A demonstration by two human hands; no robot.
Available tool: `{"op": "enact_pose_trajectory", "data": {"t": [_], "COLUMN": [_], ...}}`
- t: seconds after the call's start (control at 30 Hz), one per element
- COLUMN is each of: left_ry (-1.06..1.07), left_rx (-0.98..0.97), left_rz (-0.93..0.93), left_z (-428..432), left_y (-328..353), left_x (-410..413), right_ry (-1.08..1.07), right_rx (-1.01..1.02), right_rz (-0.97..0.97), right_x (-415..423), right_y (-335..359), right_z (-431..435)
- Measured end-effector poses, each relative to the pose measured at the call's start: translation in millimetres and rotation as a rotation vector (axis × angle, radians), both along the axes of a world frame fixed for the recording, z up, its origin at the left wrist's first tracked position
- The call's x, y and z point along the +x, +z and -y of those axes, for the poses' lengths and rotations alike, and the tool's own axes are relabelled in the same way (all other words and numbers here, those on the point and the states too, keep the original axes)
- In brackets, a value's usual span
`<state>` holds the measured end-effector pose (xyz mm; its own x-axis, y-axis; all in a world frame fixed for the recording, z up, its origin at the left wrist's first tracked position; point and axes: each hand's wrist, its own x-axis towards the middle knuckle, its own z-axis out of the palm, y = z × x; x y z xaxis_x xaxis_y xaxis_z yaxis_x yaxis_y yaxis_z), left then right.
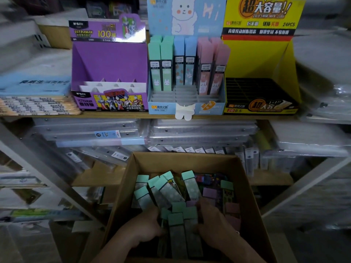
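Two hands are down in a cardboard box (pixel 180 162) of pencil-lead cases. The left hand (pixel 147 224) and right hand (pixel 214 223) curl their fingers round a bunch of green-capped cases (pixel 180 232), one hand on each side, at the box's near edge. Loose green-capped cases (pixel 163 188) lie toward its far left corner, purple cases (pixel 209 192) nearer the right wall. On the shelf (pixel 114 116) above, at its front edge, a part-filled blue bunny display box (pixel 209 109) stands between a purple display box (pixel 110 61) and a yellow display box (pixel 266 59).

Upper wooden shelf board (pixel 114 116); lower wooden shelf board (pixel 269 179) beneath. Grey diagonal metal braces (pixel 38 168), left and right. Dim, bluish lighting.
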<state>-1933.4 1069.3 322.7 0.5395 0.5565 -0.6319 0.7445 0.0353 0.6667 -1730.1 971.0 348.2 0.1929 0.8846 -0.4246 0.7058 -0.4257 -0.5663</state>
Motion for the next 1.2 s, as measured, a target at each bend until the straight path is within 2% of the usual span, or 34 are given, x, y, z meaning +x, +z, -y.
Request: {"op": "enact_pose_trajectory", "data": {"t": [0.2, 0.33, 0.7, 0.9, 1.2], "left_ry": [0.055, 0.019, 0.074, 0.115, 0.204], "left_rx": [-0.031, -0.068, -0.214, -0.173, -0.226], "left_rz": [0.027, 0.028, 0.008, 0.046, 0.068], "left_z": [-4, -3, -5, -4, -4], "left_y": [0, 5, 2, -1, -4], "left_x": [-3, 0, 4, 4, 4], "right_ry": [-0.010, -0.022, -0.062, -0.089, -0.173], "right_rx": [-0.054, -0.085, -0.038, -0.090, -0.152], "right_rz": [-0.035, -0.051, -0.169, -0.181, -0.348], "right_x": [2, 1, -10, -12, -11], "right_y": [-1, -2, -3, -7, -11], "right_z": [-7, -11, -10, -12, -12]}}
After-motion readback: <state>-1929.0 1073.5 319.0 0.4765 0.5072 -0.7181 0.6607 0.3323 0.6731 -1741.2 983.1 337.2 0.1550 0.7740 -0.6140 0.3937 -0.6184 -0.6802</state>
